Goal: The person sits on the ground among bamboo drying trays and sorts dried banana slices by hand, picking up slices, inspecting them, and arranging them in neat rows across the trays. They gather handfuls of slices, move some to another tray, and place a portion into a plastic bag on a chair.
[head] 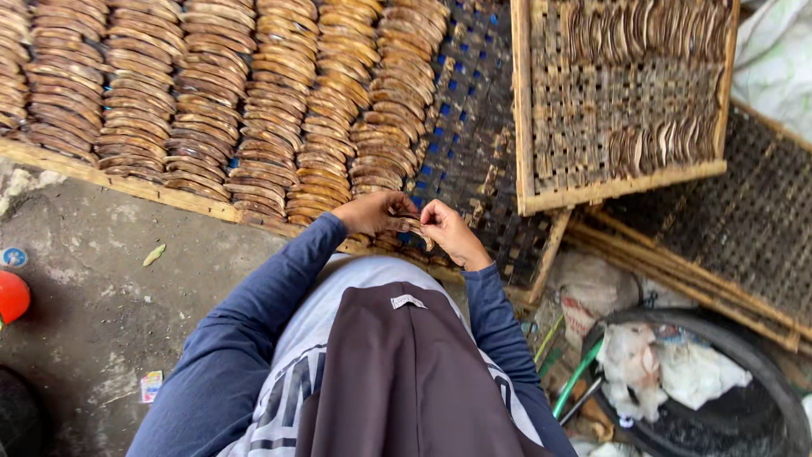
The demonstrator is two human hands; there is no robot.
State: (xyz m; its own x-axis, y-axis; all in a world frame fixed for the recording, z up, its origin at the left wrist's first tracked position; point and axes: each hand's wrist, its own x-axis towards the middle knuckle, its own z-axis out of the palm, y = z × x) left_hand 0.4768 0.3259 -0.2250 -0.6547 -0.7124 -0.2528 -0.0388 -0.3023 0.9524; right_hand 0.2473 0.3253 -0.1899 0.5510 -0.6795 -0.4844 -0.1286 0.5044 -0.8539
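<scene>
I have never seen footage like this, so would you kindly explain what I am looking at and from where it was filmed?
This single picture comes from a camera worn on a person's head, looking down past blue sleeves. There is no machine, only two bare hands. The left hand and right hand meet over a thin brown curved slice, pinching it together. Before them lies a large woven bamboo tray, filled with overlapping rows of brown slices. A smaller wooden-framed woven tray rests to the right, partly filled.
</scene>
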